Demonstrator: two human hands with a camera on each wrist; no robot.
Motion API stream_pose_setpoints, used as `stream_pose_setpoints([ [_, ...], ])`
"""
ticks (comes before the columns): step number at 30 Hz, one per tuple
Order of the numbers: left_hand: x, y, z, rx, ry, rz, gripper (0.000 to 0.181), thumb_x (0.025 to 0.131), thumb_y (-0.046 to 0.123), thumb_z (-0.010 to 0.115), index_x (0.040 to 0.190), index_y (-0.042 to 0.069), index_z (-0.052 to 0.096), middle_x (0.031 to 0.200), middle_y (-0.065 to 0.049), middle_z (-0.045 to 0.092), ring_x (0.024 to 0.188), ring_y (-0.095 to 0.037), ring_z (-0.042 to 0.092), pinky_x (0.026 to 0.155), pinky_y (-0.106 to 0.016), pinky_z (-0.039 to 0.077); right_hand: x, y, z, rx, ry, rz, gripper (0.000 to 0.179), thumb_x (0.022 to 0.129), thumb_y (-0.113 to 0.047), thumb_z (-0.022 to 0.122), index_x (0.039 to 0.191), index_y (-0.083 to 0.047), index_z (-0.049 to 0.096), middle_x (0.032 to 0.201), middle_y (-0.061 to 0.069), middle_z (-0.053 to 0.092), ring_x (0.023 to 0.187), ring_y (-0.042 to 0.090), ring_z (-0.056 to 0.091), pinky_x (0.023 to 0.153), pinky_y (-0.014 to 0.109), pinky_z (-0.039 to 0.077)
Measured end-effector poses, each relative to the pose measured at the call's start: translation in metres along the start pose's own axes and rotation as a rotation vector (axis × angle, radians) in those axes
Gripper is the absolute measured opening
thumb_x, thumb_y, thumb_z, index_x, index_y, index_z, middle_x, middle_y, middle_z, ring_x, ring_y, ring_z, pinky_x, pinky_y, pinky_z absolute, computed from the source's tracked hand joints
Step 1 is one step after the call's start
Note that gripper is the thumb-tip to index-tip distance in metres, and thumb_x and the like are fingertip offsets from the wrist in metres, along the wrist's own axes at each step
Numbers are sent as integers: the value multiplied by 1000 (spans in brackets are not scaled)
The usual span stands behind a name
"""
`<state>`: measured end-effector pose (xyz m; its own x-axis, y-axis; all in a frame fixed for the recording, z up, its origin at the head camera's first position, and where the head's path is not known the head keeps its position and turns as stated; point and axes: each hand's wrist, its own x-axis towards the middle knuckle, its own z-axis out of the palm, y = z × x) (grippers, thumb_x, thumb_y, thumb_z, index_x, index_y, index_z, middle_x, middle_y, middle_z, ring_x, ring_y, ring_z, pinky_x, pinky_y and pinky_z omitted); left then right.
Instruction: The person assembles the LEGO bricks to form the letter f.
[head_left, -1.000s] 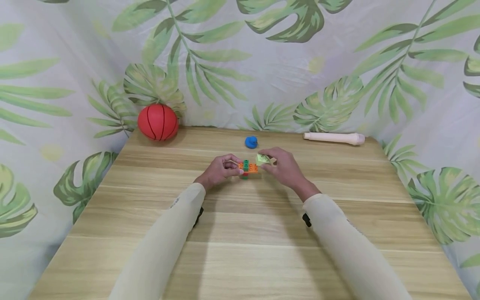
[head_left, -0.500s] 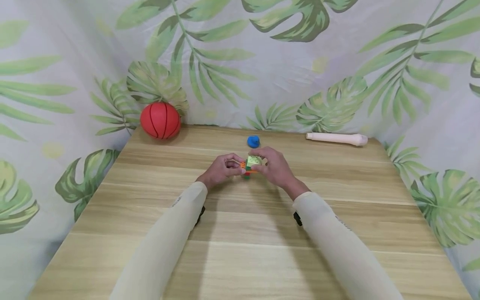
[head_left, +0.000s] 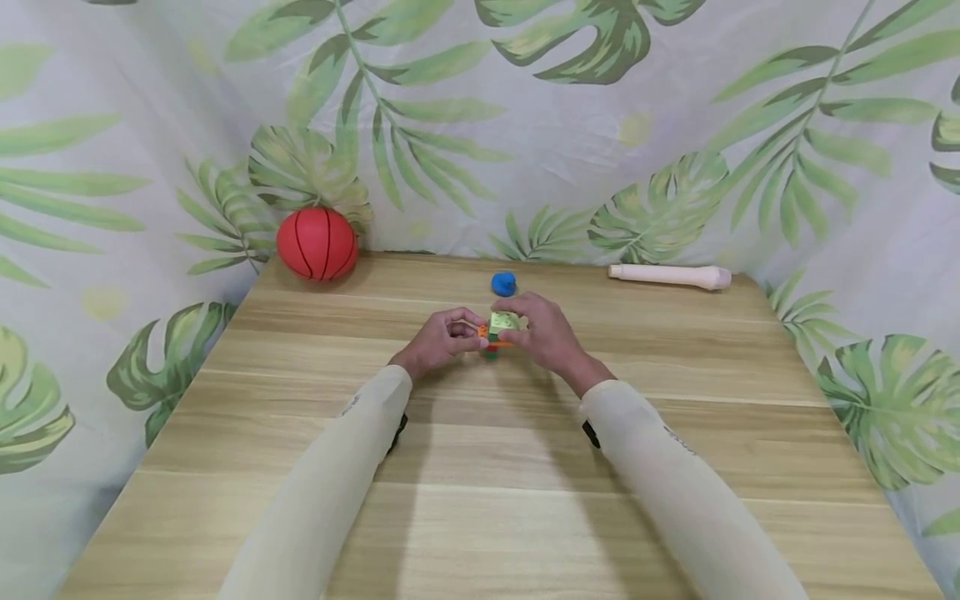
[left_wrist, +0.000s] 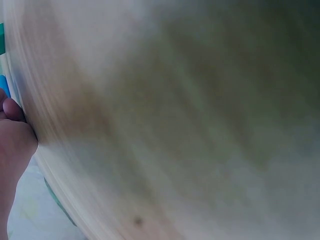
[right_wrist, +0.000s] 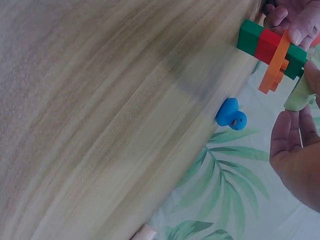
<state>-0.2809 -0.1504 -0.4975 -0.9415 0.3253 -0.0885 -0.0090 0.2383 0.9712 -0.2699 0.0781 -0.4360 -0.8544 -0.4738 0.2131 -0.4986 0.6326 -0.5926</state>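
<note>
My left hand (head_left: pixel 438 343) holds the end of a long orange toy brick (right_wrist: pixel 273 72). That brick is part of a small stack, with a red brick (right_wrist: pixel 268 45) and a green brick (right_wrist: pixel 250 36) on one side and another green brick (right_wrist: pixel 296 62) on the other. My right hand (head_left: pixel 546 335) pinches a pale green block (head_left: pixel 504 322) between thumb and fingers. The block sits at the top green brick; whether they are joined I cannot tell. In the left wrist view only part of the left hand (left_wrist: pixel 12 145) shows, at the left edge.
A blue rubber duck (head_left: pixel 504 284) stands just behind the hands. At the back left of the wooden table (head_left: pixel 480 500) is a red ball (head_left: pixel 317 243) with black lines. A pale pink microphone-shaped object (head_left: pixel 667 276) lies along the back right edge. Leaf-patterned cloth (head_left: pixel 562 150) hangs behind.
My right hand has moved left, bringing the pale green block from beside the brick stack to its top green brick. The left hand has kept its hold on the stack.
</note>
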Motion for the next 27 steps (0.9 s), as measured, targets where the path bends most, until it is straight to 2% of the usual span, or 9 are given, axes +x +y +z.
stream_pose_setpoints([
  [3,0,1,-1,11,3,-6,33,99,9,77,129,1,67,104,-4,74,91,-9,68,79,-21,55,1,-2,-1,-5,1,1,42,93,-11,85,133,-9,74,129,14,74,119,31,69,94,48,60],
  [10,0,1,-1,2,-1,-10,32,99,7,76,129,1,67,104,-4,74,91,-8,68,78,-22,55,5,-6,-3,-60,-25,20,41,91,-12,86,131,-11,76,130,13,73,123,32,67,106,51,55],
  [21,1,0,-1,-10,5,-14,31,99,7,77,127,1,67,100,0,73,90,-8,68,77,-22,55,9,-3,-2,-56,-64,15,40,93,-11,85,131,-11,76,137,13,72,129,33,66,109,51,55],
  [27,0,-1,0,-6,4,-13,30,99,8,77,126,2,67,103,-3,74,91,-9,68,78,-22,55,8,-5,0,-74,-65,35,39,93,-10,85,130,-10,76,140,13,70,134,34,64,113,51,53],
])
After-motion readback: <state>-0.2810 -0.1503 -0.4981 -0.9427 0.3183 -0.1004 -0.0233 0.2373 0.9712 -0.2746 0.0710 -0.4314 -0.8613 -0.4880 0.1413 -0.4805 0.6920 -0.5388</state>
